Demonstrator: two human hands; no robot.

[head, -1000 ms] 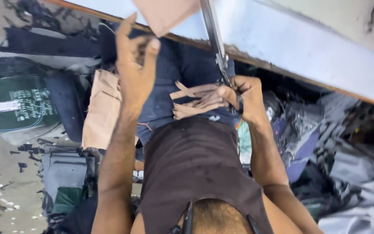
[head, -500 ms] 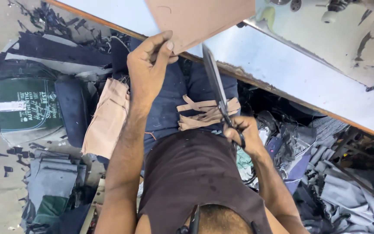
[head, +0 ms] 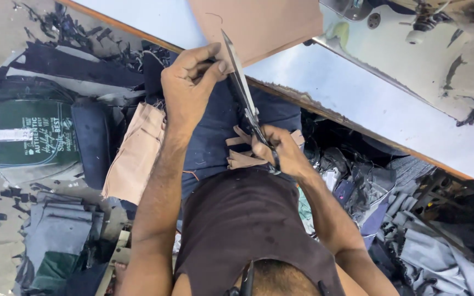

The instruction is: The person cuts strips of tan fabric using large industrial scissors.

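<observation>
The left hand (head: 190,82) gripped the near edge of a tan sheet (head: 259,27), fingers curled over it and thumb pressed beside the blade. The sheet lay on the pale table (head: 357,104), at the far side of the scene, its near edge reaching just past the table's orange rim.

The right hand (head: 275,151) was clenched around the handles of the shears (head: 245,96) — long and dark, their tip pointing far, up to the sheet's edge just right of the left thumb. Whether the blades had parted could not be told.

Under the right hand, tan strips (head: 242,159) lay on dark blue cloth (head: 215,137) in the person's lap. To the left hung a tan panel (head: 135,159), and farther left a green printed piece (head: 31,134) sat among dark scraps. Grey cloth (head: 434,257) was heaped at the near right — below the table.
</observation>
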